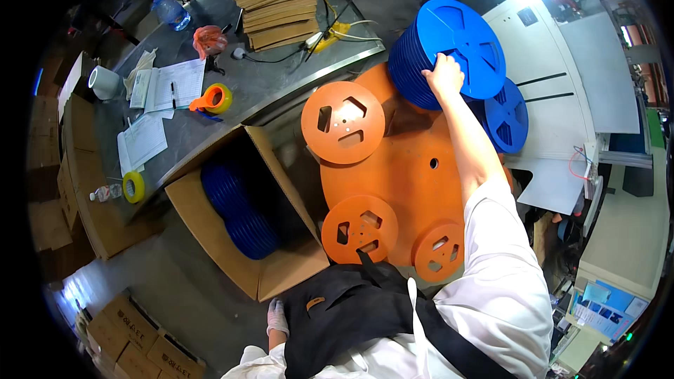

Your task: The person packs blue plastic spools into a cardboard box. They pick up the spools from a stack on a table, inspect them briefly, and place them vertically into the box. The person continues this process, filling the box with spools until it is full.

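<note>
My right hand (446, 77) reaches forward to a stack of blue plastic reels (406, 63). Its fingers are curled at an opening in the top blue reel (484, 35), gripping it. The stack leans at the far end of an orange platform (400, 175) with round orange flanges (342, 123). Low beside my dark apron hangs my left hand (277, 317), pale as if gloved, its fingers stretched out and holding nothing I can see. Left of the platform, an open cardboard box (210, 233) contains several more blue reels (239, 210).
A metal table (260, 88) at the left bears stacked flat cardboard (274, 0), papers (179, 84), an orange tape dispenser (213, 99) and yellow tape (133, 187). Another blue reel (508, 118) stands by a white machine (554, 105). Closed cartons (126, 323) lie at the lower left.
</note>
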